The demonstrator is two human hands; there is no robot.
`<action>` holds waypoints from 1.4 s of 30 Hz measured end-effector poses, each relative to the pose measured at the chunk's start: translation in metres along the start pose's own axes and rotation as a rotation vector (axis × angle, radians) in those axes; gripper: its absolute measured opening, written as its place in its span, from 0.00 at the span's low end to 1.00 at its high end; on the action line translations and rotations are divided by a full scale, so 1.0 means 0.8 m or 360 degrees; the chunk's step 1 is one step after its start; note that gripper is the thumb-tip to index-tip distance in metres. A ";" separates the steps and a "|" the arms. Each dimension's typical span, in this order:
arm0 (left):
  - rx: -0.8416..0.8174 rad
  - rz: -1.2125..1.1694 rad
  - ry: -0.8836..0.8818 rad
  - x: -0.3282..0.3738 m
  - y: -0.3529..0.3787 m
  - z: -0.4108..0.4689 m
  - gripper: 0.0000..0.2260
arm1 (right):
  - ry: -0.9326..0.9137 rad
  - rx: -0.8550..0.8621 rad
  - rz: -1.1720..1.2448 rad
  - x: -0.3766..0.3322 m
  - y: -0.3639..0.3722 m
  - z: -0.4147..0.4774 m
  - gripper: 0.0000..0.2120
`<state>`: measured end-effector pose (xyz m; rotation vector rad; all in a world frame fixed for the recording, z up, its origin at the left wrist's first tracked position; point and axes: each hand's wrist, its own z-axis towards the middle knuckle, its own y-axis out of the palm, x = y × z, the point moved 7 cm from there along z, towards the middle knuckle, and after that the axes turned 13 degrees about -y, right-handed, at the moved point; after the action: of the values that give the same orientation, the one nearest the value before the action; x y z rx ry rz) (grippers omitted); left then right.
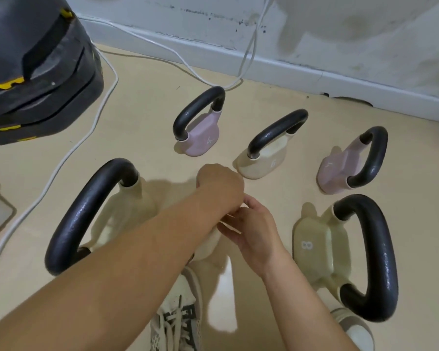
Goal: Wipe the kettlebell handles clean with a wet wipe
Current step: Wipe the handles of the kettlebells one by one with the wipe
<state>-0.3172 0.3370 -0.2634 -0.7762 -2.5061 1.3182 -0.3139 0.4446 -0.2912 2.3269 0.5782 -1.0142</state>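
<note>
Both hands meet low over the floor (pixel 162 79), between the kettlebells. The left hand (pixel 219 182) is seen from the back with its fingers curled under, and I cannot tell if it holds something. The right hand (pixel 254 231) sits just beside the left wrist and pinches a thin white piece between thumb and fingertips; I take it for the wet wipe (pixel 229 224), but most of it is hidden. 5 kettlebells stand or lie on the floor around the hands: a big cream one with its black handle (pixel 86 214) at the left, a cream one marked 8 (pixel 319 252) at the right, and farther away a pink one marked 4 (pixel 200 139), a cream one marked 6 (pixel 262 162) and a second pink one (pixel 337 173) tipped on its side. No handle is touched at this moment, so the wiping looks not yet begun. The wipe is probably soft, limp and wet, so it should be opened flat and then wrapped around a handle. The kettlebells are surely heavy and stiff, so it seems easier to leave them standing and to slide the wipe along each black bar, steadying the body with the free hand. The handles look a little rough, which may catch the wipe.
</note>
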 end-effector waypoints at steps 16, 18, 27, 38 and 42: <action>-0.0167 -0.2293 -0.0052 -0.136 0.047 -0.062 0.06 | 0.0295 -0.0058 0.0879 0.012 0.049 0.003 0.06; -0.0189 -0.2420 -0.0185 -0.139 0.058 -0.059 0.06 | 0.0274 -0.0082 0.0900 0.015 0.052 0.008 0.06; -0.0295 -0.2369 -0.0169 -0.134 0.050 -0.042 0.10 | 0.0036 -0.0134 0.0412 -0.004 0.051 0.011 0.10; 0.0305 -0.1580 0.0202 -0.091 -0.029 -0.024 0.06 | -0.0064 -0.0246 -0.0332 -0.030 0.043 0.001 0.21; 0.0470 -0.0598 0.0429 -0.036 -0.045 -0.049 0.09 | 0.0064 -0.0540 -0.0566 -0.051 0.019 0.002 0.10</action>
<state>-0.2895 0.3323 -0.2099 -0.3659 -2.0562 1.3051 -0.3314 0.4251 -0.2563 1.9874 1.1173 -0.9351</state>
